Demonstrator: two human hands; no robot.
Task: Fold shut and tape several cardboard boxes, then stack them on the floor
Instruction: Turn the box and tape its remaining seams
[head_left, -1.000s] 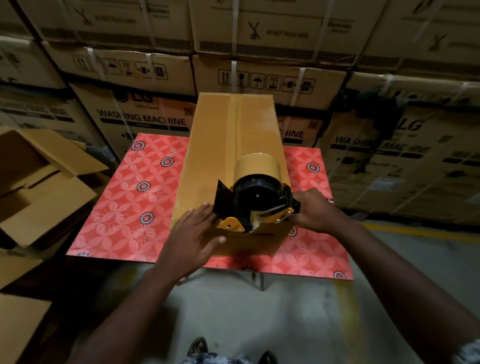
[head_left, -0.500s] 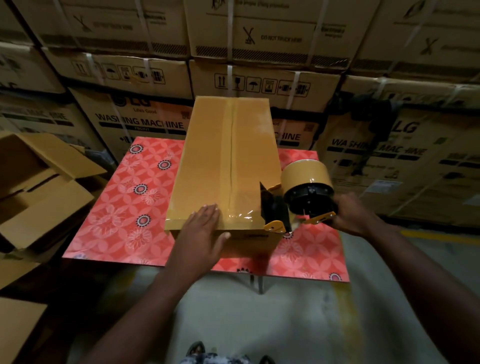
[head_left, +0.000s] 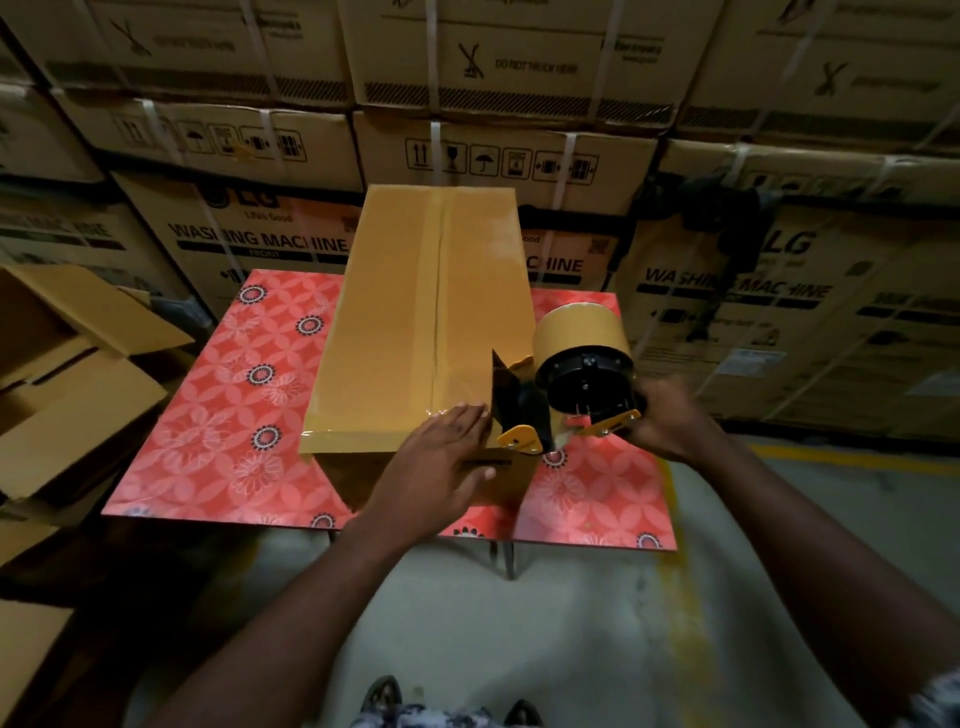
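A long closed cardboard box (head_left: 395, 322) lies lengthwise on the red flowered table (head_left: 208, 415), with shiny tape along its centre seam. My left hand (head_left: 436, 467) lies flat with straight fingers over the box's near end, covering the tape end and the front edge. My right hand (head_left: 670, 421) grips the handle of a black and yellow tape dispenser (head_left: 566, 395) with a brown tape roll, held just off the box's near right corner.
Open cardboard boxes (head_left: 67, 374) with raised flaps stand at the left of the table. Strapped washing machine cartons (head_left: 498, 104) form a wall behind and to the right. Grey concrete floor (head_left: 571, 623) lies below, with my feet at the bottom edge.
The tape dispenser has moved off the box's near end to the right. My left hand slid right along the near edge and now covers the tape end.
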